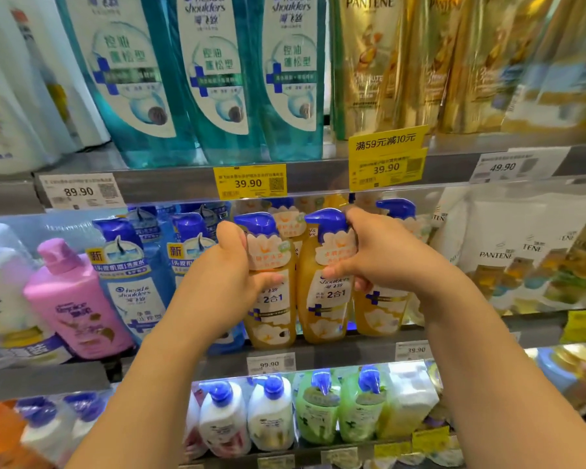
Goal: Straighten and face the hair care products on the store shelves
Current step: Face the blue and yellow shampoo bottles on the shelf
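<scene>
A: What is being held on the middle shelf (352, 346)?

B: Two amber pump bottles are gripped, one by each hand. The left amber bottle (272, 313) is clasped by the left hand (232, 265), the thumb laid across its front label and the fingers wrapped round its left side below the blue pump. The right amber bottle (322, 309) is clasped by the right hand (376, 252), the fingers curled over its shoulder and neck and the thumb tucked under the label.

A: Where are those bottles placed?

B: Both are stood upright at the near edge of the middle shelf, touching side by side, labels turned outward. A third amber bottle (384, 313) is seen just to the right, partly hidden by the right hand. The price tag marked 99.90 (270, 364) is fixed directly below.

A: What is arranged around them?

B: Blue shampoo bottles (129, 282) and a pink bottle (75, 299) are lined up to the left. Pantene packs (508, 252) are set to the right. Teal shampoo bottles (214, 72) are ranged on the shelf above, with a yellow price tag marked 39.90 (250, 181) beneath them. White pump bottles (247, 418) and green pump bottles (339, 407) are kept on the lower shelf
</scene>
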